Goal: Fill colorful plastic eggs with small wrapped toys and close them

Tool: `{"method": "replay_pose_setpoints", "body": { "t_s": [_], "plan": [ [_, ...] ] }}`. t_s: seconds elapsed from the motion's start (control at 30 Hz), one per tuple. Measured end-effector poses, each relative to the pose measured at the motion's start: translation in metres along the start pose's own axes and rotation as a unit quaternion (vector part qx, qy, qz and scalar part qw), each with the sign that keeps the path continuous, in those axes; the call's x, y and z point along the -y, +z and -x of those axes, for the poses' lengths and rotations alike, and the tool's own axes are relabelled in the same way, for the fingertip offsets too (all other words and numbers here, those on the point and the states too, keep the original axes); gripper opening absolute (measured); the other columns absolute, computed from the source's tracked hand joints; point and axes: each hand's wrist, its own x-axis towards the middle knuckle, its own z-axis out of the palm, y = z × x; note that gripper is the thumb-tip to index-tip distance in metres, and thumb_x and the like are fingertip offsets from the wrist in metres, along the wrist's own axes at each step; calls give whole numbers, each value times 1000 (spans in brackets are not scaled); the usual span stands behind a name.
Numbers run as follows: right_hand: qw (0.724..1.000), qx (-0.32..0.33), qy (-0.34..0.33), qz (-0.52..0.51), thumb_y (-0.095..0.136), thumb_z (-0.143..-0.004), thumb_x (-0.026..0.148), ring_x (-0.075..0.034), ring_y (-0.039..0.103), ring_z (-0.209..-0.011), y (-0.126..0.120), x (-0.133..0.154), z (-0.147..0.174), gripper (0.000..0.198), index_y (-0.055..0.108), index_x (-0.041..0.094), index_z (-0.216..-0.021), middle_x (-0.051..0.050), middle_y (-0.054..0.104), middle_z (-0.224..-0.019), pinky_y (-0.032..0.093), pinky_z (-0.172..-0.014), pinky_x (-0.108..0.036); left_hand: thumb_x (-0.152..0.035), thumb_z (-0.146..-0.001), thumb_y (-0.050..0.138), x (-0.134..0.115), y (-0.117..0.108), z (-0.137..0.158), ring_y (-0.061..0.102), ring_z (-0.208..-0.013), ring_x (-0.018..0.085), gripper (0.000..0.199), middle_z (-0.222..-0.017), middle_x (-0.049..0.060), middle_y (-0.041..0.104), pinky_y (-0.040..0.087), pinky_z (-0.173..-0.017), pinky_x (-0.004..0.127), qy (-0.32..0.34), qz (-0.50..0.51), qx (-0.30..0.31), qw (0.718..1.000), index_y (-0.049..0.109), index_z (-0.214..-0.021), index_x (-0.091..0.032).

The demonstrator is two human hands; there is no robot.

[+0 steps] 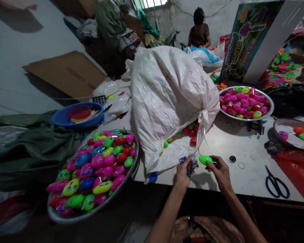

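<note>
My right hand (219,170) pinches a bright green plastic egg (205,160) above the table. Just left of it, my left hand (183,170) is closed on a bunch of printed plastic wrappers (192,165). The two hands are apart, close to the table's front edge. Right in front of them slumps a big white woven sack (162,91), its mouth showing red, pink and green eggs (192,131). To the left, a large metal basin (135,158) is heaped with colourful eggs, several with printed faces.
Scissors (276,185), a small black disc (232,158) and a ring (241,165) lie at right. Behind them stand a bowl of mostly pink eggs (243,101), a plate (281,136) and a printed box (245,44). A blue basin (63,119) sits left. Another person (199,32) sits far back.
</note>
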Motion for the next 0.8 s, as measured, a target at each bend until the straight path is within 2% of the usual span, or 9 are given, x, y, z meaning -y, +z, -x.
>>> {"method": "replay_pose_setpoints", "body": {
  "t_s": [0.23, 0.33, 0.47, 0.57, 0.63, 0.7, 0.73, 0.8],
  "plan": [
    [994, 0, -49, 99, 66, -70, 42, -14, 53, -55, 3, 4, -1, 36, 57, 18, -95, 3, 55, -59, 42, -50, -25, -44, -56, 75, -2, 2, 9, 49, -37, 8, 38, -50, -1, 57, 34, -36, 19, -16, -71, 71, 995, 59, -71, -13],
    [990, 12, -76, 120, 65, -69, 41, -15, 55, -56, 3, 5, -1, 37, 59, 17, -97, 0, 60, -65, 45, -52, -26, -48, -58, 72, -2, 2, 14, 49, -39, 9, 41, -51, -1, 57, 33, -37, 19, 14, -122, 98, 988, 61, -75, -12],
    [986, 7, -112, 120, 65, -70, 39, -19, 63, -71, 4, 2, 4, 36, 59, 20, -99, -5, 66, -86, 51, -65, -31, -44, -58, 75, -2, 4, 20, 52, -45, 9, 41, -58, 0, 60, 38, -43, 20, 46, -108, 127, 985, 63, -82, -13],
    [994, 7, -70, 82, 67, -68, 40, -22, 65, -75, 4, -1, 9, 37, 58, 19, -98, -6, 67, -88, 52, -65, -33, -37, -53, 79, 1, 6, 19, 52, -46, 8, 42, -64, 0, 63, 40, -46, 20, 26, -74, 140, 987, 65, -85, -14],
    [998, 43, -15, 41, 69, -67, 40, -22, 65, -74, 3, -2, 10, 39, 58, 18, -98, -5, 68, -82, 52, -65, -33, -36, -53, 79, 3, 6, 18, 49, -43, 7, 41, -62, -1, 62, 38, -44, 19, -1, -56, 137, 989, 65, -84, -14],
    [997, 69, 12, 20, 69, -68, 40, -22, 65, -73, 1, -3, 10, 38, 59, 18, -97, -5, 68, -78, 52, -66, -33, -35, -54, 78, 6, 5, 16, 47, -41, 6, 38, -59, -2, 60, 37, -41, 18, -17, -41, 137, 990, 64, -82, -14],
    [997, 75, 7, 26, 68, -69, 39, -22, 65, -72, 0, -4, 9, 36, 59, 18, -96, -4, 68, -77, 52, -66, -33, -33, -54, 79, 7, 5, 16, 47, -41, 6, 37, -59, -2, 60, 37, -41, 18, -20, -35, 142, 989, 64, -82, -14],
    [994, 58, -52, 75, 66, -72, 37, -22, 64, -74, -1, -7, 8, 31, 59, 19, -95, -5, 67, -81, 51, -67, -34, -31, -53, 79, 10, 5, 17, 48, -42, 5, 36, -61, -2, 60, 37, -42, 17, -26, -26, 147, 988, 63, -80, -14]
  ]
}}
